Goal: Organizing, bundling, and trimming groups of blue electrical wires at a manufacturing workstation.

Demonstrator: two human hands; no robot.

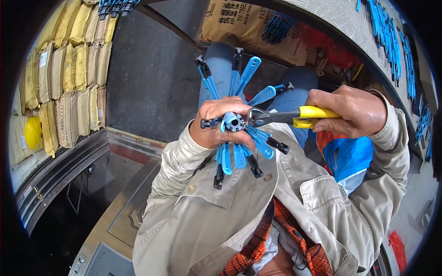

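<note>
My left hand point(207, 131) is wrapped round a round black hub point(235, 123) with a hole in its middle. Blue plastic arms point(239, 156) fan out from this hub on all sides, several of them tipped with black clip-like ends point(254, 166). A short loop of blue strip point(228, 118) lies against the hub's face. My right hand point(352, 112) grips a pair of pliers point(276, 117) with yellow handles. Their metal jaws point left and reach the hub's right edge beside my left fingers; what lies between the jaws is too small to tell.
Stacked paper sacks point(69, 69) line the left wall, with a yellow hard hat point(33, 132) by them. Bundles of blue strips point(386, 37) lie on a patterned tabletop point(331, 18) at upper right. Beyond my knees is a printed brown sack point(216, 23). A blue bag point(352, 158) sits by my right side.
</note>
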